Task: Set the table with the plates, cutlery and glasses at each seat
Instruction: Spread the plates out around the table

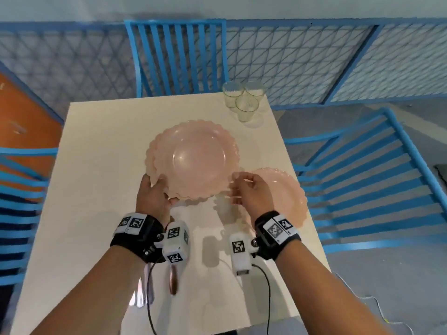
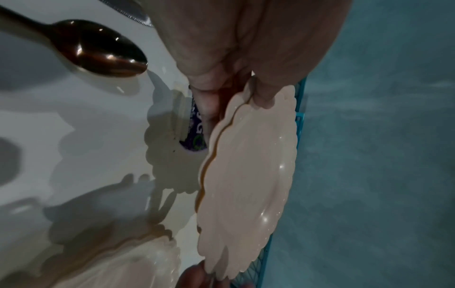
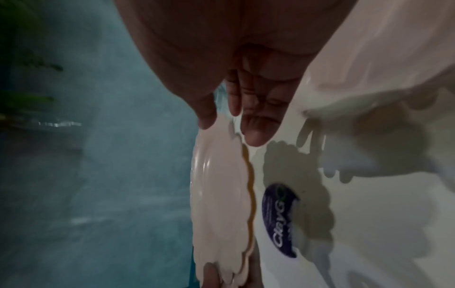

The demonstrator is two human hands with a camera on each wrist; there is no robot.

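White table [image 1: 101, 151] mid-frame, blue chairs [image 1: 176, 56] around. One plate [image 1: 287, 189] set at right edge. Left hand [image 1: 152, 197] grips plate stack [image 1: 193, 158] at centre; right hand [image 1: 249, 189] pinches its right rim. Glasses [image 1: 243, 99] clustered upper right, cutlery [image 1: 173, 281] low centre. Mostly undone, by my judgement.
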